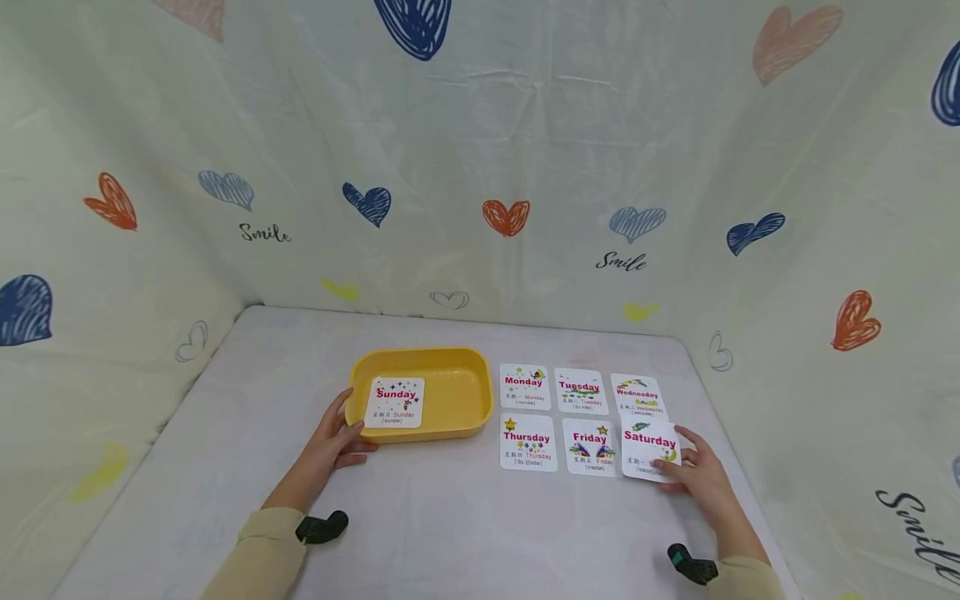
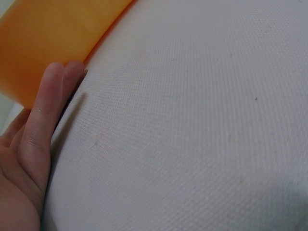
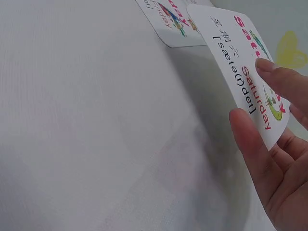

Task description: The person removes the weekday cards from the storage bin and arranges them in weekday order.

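My right hand (image 1: 699, 472) pinches the white Saturday card (image 1: 643, 443) by its right edge, thumb on the printed face and other fingers behind. The right wrist view shows this card (image 3: 236, 57) tilted, raised off the table with a shadow under it. In the head view it overlaps the lower edge of the Wednesday card (image 1: 638, 395), right beside the Friday card (image 1: 591, 447). My left hand (image 1: 327, 442) holds the left front corner of a yellow tray (image 1: 457, 400). A Sunday card (image 1: 395, 403) lies inside the tray's left part, close to that hand.
Right of the tray, the Monday card (image 1: 525, 387) and Tuesday card (image 1: 581, 392) lie in the back row with Wednesday. The Thursday card (image 1: 528, 442) sits in front beside Friday. A heart-printed curtain (image 1: 555, 150) surrounds the back and sides of the white table (image 1: 480, 533).
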The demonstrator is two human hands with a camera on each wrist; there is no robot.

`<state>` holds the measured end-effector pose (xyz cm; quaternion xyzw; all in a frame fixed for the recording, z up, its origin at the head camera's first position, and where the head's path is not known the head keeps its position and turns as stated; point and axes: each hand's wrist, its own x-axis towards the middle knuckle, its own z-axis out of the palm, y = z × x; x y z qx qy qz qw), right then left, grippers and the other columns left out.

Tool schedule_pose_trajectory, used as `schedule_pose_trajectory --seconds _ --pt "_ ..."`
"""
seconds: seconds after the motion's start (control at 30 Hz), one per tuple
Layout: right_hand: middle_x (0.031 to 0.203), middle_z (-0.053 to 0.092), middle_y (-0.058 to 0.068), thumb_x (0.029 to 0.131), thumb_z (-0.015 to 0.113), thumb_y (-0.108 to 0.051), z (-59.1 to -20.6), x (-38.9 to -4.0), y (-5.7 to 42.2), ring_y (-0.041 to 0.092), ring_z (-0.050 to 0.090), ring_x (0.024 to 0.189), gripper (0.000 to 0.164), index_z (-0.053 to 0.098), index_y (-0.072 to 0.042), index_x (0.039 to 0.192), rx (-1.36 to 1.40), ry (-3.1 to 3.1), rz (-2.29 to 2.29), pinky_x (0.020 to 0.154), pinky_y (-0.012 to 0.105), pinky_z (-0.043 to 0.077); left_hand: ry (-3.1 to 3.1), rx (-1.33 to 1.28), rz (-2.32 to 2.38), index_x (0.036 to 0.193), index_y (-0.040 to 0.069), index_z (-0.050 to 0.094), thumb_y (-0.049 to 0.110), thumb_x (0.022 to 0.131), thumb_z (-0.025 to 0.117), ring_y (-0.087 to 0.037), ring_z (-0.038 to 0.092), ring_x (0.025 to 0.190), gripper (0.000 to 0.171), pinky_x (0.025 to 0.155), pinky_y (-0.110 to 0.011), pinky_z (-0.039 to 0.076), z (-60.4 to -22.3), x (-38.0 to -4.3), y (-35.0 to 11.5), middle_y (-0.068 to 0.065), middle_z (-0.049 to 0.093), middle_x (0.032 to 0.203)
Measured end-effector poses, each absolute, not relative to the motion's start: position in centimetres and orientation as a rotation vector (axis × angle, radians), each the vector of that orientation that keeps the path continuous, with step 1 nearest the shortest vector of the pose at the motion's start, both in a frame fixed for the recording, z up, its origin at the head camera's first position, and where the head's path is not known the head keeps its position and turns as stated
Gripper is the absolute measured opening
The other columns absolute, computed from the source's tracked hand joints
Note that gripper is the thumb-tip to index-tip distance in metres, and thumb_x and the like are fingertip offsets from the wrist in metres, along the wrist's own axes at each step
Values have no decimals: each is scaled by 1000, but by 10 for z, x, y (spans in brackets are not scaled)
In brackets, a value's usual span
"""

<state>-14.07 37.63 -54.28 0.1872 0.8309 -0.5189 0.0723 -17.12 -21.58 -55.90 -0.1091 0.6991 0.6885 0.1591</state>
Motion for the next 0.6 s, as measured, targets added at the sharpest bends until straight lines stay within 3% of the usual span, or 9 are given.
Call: schedule_pose_trajectory --seconds 0.37,0.6 --pt "115 44 25 79 82 -33 -544 -145 388 22 56 67 106 13 -6 154 530 2589 -1319 58 29 52 1992 -327 1972 153 48 11 37 99 56 -27 66 102 71 81 -34 54 -560 -172 -216 -6 31 152" --pt "121 39 31 77 84 -33 -547 -152 388 23 50 64 107 14 -5 153 559 2589 -1227 56 30 49 2026 -340 1954 154 45 9 38 99 56 -27 67 100 73 82 -34 55 -560 -174 -215 -8 30 153"
